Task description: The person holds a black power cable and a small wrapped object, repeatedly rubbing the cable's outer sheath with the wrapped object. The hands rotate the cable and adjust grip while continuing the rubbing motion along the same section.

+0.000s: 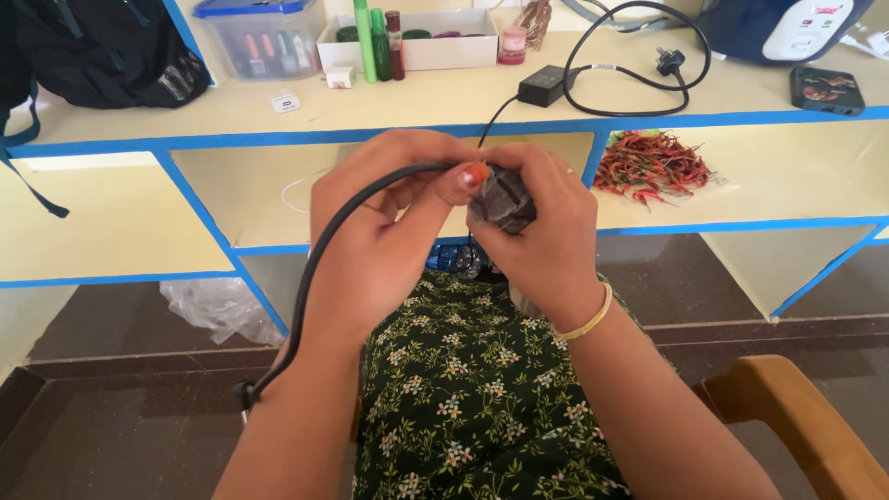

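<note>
My left hand (380, 231) and my right hand (546, 231) meet in front of my chest over my lap. Between them is a small dark grey block (503, 199), gripped by my right hand's fingers, with my left thumb pressing on its top edge. A black cable (319, 259) runs from the block through my left hand's fingers, curves down to the left and ends near a small plug (246, 393) by my left forearm. A yellow bangle circles my right wrist.
A cream desk with blue edging (370, 139) stands ahead, holding a black power adapter with looped cord (546, 83), bottles, a clear box, a white tray and a black bag. Dried red chillies (653, 167) lie on a lower shelf. A wooden chair arm (796, 417) is at right.
</note>
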